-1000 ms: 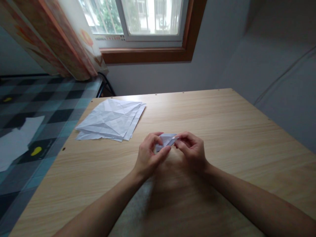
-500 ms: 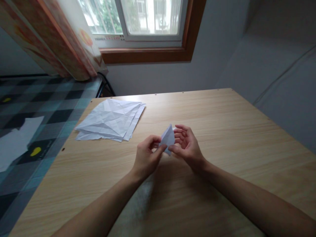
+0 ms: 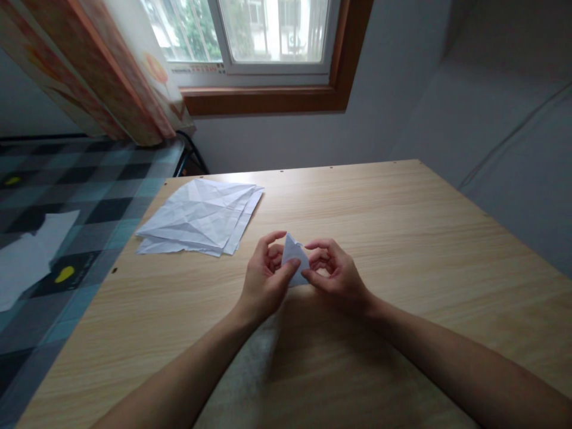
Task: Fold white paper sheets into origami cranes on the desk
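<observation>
A small piece of folded white paper (image 3: 291,250), pointed at the top, is held up over the table between my two hands. My left hand (image 3: 268,274) grips it from the left, with the thumb pressed across its front face and the other fingers curled at the side and behind. At the paper's right edge, my right hand (image 3: 337,271) pinches the lower corner with its thumb. The index finger of that hand arches near the upper right edge, and its remaining fingers are curled and partly hidden.
Creased white paper sheets (image 3: 205,217) lie stacked at the back left of the wooden table (image 3: 402,238). To the left, a bed with a checked cover (image 3: 102,208) bears more white paper (image 3: 27,262). Beyond the table are a window (image 3: 272,36) and a curtain (image 3: 129,77).
The folded paper has shifted slightly left and turned its broader face toward me. My left index finger has risen to its tip, and my right fingers have curled inward.
</observation>
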`<act>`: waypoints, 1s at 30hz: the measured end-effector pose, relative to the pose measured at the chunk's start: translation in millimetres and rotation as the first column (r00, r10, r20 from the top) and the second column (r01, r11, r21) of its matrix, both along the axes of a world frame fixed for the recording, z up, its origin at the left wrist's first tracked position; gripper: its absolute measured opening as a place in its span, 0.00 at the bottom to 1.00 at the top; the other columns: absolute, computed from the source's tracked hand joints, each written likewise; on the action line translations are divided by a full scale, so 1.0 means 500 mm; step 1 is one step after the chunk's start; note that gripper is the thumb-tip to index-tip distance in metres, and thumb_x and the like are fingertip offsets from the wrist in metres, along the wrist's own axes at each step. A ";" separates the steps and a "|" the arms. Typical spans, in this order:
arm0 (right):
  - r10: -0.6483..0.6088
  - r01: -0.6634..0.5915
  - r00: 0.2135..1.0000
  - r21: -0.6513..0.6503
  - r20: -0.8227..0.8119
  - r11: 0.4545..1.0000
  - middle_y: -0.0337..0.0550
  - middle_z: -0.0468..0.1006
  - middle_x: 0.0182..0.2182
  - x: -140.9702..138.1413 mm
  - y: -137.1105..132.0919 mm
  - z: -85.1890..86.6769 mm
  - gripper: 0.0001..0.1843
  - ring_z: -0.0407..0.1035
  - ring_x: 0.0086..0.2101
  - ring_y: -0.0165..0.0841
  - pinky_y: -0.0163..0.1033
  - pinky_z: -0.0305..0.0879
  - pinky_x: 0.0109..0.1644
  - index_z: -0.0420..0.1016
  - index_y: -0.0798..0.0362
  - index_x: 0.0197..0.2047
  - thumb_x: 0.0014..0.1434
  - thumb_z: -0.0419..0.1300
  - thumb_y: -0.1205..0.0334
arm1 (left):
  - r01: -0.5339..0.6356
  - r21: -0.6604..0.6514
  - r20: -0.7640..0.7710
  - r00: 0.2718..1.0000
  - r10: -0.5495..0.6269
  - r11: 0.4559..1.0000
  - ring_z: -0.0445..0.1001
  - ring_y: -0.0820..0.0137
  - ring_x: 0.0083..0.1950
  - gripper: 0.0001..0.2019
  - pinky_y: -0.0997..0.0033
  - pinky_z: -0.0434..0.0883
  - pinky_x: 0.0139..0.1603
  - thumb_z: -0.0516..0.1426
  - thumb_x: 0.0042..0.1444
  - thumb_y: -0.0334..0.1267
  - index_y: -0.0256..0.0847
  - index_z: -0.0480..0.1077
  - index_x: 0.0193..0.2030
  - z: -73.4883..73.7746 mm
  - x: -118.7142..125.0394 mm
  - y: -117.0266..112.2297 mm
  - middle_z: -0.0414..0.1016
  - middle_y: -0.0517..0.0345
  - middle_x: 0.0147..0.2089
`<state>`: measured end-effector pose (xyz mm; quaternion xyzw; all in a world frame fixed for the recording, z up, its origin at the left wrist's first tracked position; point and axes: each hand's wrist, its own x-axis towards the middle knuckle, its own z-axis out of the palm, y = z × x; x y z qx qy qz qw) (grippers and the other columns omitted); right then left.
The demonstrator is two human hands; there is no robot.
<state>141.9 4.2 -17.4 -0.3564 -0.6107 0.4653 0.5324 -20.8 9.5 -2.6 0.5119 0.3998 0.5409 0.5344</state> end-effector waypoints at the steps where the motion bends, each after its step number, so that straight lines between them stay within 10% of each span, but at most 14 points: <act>1: -0.001 0.001 1.000 0.003 -0.002 1.000 0.36 0.78 0.30 0.000 -0.001 0.001 0.18 0.74 0.29 0.29 0.34 0.73 0.34 0.68 0.48 0.48 0.55 0.66 0.63 | 0.012 0.002 -0.018 1.000 -0.012 1.000 0.76 0.72 0.32 0.18 0.75 0.71 0.32 0.64 0.50 0.37 0.40 0.67 0.48 0.002 -0.001 0.001 0.76 0.61 0.34; 18: -0.346 0.341 0.938 0.116 0.026 0.933 0.37 0.75 0.30 0.005 -0.004 0.001 0.03 0.71 0.31 0.31 0.37 0.69 0.37 0.72 0.49 0.37 0.64 0.59 0.62 | 0.193 0.019 -0.294 0.939 -0.179 0.981 0.77 0.68 0.33 0.11 0.73 0.71 0.32 0.62 0.54 0.42 0.38 0.80 0.40 0.013 -0.012 -0.001 0.82 0.54 0.35; 30: -0.226 0.178 0.966 0.315 0.124 0.932 0.41 0.75 0.38 0.009 -0.005 0.015 0.11 0.71 0.36 0.32 0.38 0.69 0.38 0.73 0.49 0.43 0.59 0.58 0.72 | 0.190 -0.018 -0.316 0.930 -0.186 0.982 0.73 0.70 0.30 0.12 0.75 0.66 0.28 0.62 0.54 0.42 0.37 0.80 0.41 0.017 -0.014 -0.002 0.80 0.55 0.33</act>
